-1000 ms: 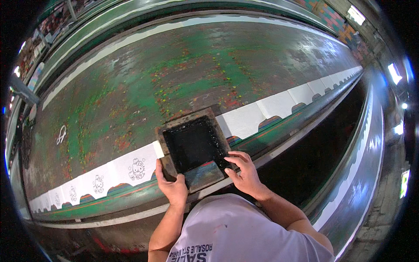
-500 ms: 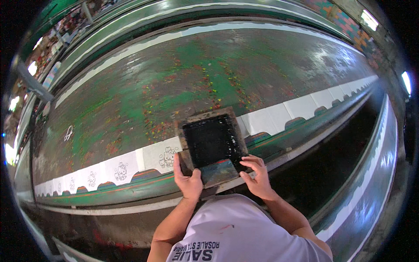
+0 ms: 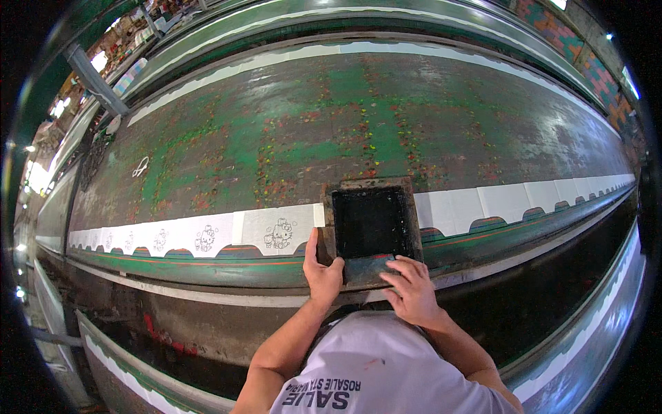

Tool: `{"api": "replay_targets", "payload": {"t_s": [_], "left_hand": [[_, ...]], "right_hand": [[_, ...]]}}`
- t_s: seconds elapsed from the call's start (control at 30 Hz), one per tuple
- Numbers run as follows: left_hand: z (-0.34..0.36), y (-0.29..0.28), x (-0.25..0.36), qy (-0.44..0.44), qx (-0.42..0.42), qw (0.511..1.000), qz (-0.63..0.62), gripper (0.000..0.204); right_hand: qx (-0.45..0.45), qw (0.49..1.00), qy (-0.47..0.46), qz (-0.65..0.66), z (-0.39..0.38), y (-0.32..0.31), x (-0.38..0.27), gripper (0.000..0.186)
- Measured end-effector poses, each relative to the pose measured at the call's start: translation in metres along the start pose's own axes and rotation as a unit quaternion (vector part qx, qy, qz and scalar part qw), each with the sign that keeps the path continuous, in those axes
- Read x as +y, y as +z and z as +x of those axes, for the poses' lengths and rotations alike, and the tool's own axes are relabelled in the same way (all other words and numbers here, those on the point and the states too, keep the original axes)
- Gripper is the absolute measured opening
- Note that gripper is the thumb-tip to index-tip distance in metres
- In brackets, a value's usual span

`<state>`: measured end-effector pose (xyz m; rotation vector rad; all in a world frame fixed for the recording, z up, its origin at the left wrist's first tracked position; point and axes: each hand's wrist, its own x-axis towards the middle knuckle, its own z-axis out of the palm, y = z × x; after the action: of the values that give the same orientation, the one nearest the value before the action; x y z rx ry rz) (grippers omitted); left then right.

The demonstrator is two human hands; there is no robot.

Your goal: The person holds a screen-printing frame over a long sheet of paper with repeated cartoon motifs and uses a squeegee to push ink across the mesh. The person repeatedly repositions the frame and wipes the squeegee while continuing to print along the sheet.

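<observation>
A printing screen (image 3: pixel 416 228) with a worn wooden frame and black ink inside lies over the white cloth strip at the table's near edge. My left hand (image 3: pixel 323 277) holds its near left corner, index finger stretched along the side and thumb on the frame. A flat dark squeegee (image 3: pixel 365 269) lies across the screen's near end. My right hand (image 3: pixel 412 293) has its bent fingers over the squeegee's right end, the thumb on the near side. Just left of the screen, a white cloth piece (image 3: pixel 255 228) carries a black line drawing of cartoon figures.
The long green-and-brown table (image 3: pixel 310 145) is speckled with red and yellow paint. More printed cloth pieces (image 3: pixel 181 234) run left; unprinted pieces (image 3: pixel 500 200) run right. A small white loop (image 3: pixel 141 166) lies at the left. Another long table (image 3: pixel 579 345) stands at the lower right; a post (image 3: pixel 96 79) rises far left.
My right hand has moved from the screen's near right corner onto the squeegee. My left hand keeps its hold on the frame. The whole view has shifted, placing the screen farther right.
</observation>
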<state>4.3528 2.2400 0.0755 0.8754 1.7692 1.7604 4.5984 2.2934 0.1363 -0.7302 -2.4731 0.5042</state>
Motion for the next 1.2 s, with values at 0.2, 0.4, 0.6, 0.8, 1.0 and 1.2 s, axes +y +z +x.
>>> {"api": "replay_targets", "payload": {"t_s": [0.2,0.4,0.6,0.8,1.0,1.2], "left_hand": [[0.003,0.000,-0.001,-0.034,0.003,0.999,-0.009,0.089],[0.005,-0.005,0.002,-0.046,-0.005,0.997,-0.063,0.082],[0.018,-0.020,0.005,-0.108,-0.042,0.986,-0.120,0.074],[0.023,-0.023,0.002,-0.057,-0.060,0.996,-0.025,0.072],[0.024,-0.025,-0.005,-0.043,-0.070,0.997,-0.011,0.071],[0.021,-0.019,-0.008,-0.058,-0.061,0.993,-0.081,0.074]], "right_hand": [[-0.135,0.984,-0.079,-0.088,0.046,-0.002,0.000,0.038],[-0.264,0.963,-0.038,-0.027,0.102,-0.024,0.036,0.034],[-0.228,0.972,0.014,-0.056,0.165,-0.009,0.075,0.031],[-0.162,0.984,0.054,-0.044,0.185,0.003,0.092,0.038],[-0.143,0.985,0.012,-0.099,0.136,0.008,0.062,0.041],[-0.148,0.985,-0.005,-0.090,0.085,0.001,0.026,0.042]]}}
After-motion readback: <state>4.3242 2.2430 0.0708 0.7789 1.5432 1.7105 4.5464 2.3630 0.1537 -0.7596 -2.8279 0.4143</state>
